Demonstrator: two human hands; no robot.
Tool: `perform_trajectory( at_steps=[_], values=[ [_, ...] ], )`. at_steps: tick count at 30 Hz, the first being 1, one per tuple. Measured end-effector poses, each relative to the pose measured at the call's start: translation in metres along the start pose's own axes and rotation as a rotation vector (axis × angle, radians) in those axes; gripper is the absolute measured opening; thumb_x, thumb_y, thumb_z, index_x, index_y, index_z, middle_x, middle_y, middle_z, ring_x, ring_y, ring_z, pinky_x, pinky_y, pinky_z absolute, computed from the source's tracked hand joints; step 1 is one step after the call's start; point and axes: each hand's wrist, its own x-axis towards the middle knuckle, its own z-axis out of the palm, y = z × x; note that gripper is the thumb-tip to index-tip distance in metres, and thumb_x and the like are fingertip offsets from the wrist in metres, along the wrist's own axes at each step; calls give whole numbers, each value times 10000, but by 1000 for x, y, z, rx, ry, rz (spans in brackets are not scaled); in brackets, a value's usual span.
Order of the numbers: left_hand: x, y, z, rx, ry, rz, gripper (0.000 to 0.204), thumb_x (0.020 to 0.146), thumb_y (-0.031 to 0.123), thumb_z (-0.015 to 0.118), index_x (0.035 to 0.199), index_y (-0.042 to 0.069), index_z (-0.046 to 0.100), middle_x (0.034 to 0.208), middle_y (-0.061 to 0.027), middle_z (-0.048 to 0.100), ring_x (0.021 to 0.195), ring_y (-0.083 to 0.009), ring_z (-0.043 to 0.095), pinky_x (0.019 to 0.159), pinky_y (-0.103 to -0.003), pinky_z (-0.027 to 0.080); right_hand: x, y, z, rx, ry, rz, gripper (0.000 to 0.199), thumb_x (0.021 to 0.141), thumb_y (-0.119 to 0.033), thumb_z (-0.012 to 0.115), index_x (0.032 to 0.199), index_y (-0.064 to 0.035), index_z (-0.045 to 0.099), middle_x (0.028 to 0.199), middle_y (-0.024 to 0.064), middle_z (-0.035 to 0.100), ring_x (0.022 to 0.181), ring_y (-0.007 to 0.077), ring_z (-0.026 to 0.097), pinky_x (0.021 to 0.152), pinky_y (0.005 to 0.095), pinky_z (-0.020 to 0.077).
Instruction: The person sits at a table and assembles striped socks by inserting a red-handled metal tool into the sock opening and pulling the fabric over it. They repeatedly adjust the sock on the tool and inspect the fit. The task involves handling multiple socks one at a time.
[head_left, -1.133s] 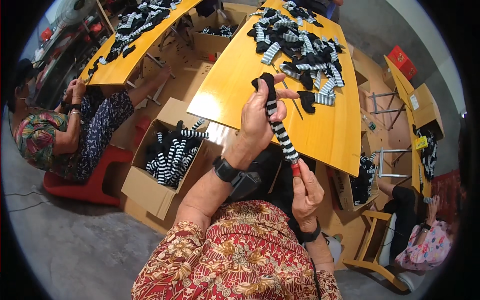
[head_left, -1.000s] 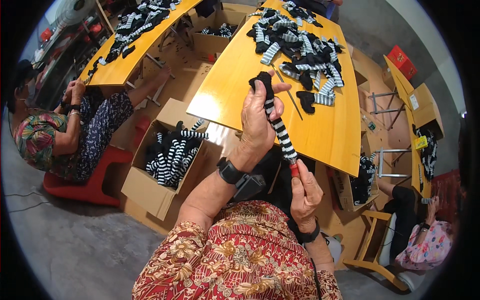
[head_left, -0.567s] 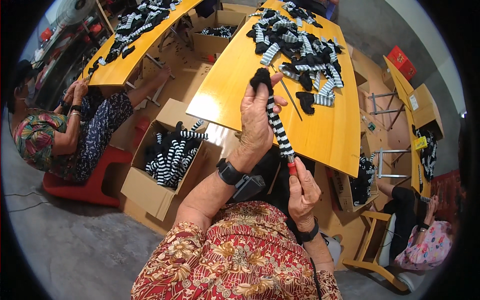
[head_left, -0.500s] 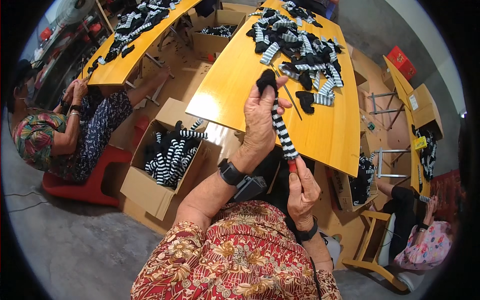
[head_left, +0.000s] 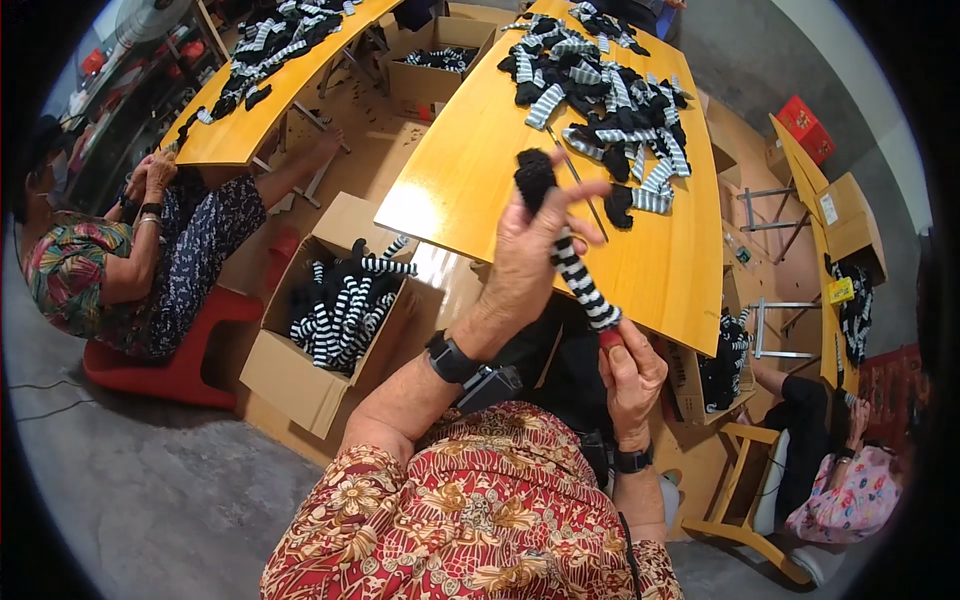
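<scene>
A yellow table (head_left: 440, 190) spreads ahead of the person, with an open cardboard box (head_left: 292, 385) of striped knit pieces at its left and a heap of black, grey and white knitwear (head_left: 600, 90) on it. The left hand (head_left: 532, 232) has its fingers spread; how firmly it grips cannot be told. The right hand (head_left: 634, 372) is pinching. Between them slants a black-and-white striped knit piece (head_left: 582, 280), black end up, over the table's near edge. A thin rod (head_left: 570, 165) lies beyond; a red handle (head_left: 610, 338), in the right hand's pinch, meets the piece's lower end.
</scene>
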Motion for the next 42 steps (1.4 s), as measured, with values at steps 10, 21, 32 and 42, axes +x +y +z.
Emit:
perform_trajectory(
  at_steps=[10, 21, 32, 42],
  values=[
    [7, 15, -14, -252, -163, -107, 482, 1008, 389, 416, 1353, 54, 390, 863, -52, 631, 435, -35, 342, 441, -181, 287, 1, -12, -1, -227, -114, -171, 325, 835, -69, 607, 1137, 44, 649, 929, 94, 686, 793, 130, 619, 734, 244, 475],
    [-5, 14, -3, -212, -286, -239, 570, 925, 274, 621, 1376, 40, 363, 664, -12, 525, 409, -18, 293, 390, -163, 230, 3, -15, -7, -192, -99, -203, 310, 826, -12, 602, 1127, 42, 650, 874, 90, 671, 753, 139, 615, 690, 262, 484],
    [-10, 5, 6, -142, -38, -153, 486, 967, 402, 518, 1285, 47, 424, 680, 8, 490, 435, -46, 327, 425, -184, 275, 1, -16, 18, -545, -26, -580, 306, 826, -7, 638, 1127, 46, 620, 697, 103, 556, 559, 217, 527, 507, 311, 423],
    [0, 10, -10, -95, 122, 44, 381, 998, 289, 482, 1270, 22, 489, 1226, -132, 594, 1024, -179, 630, 809, -271, 525, -10, -6, 15, -690, -15, -645, 392, 817, 3, 628, 1207, 37, 601, 707, 94, 558, 560, 210, 512, 508, 314, 433]
  ],
)
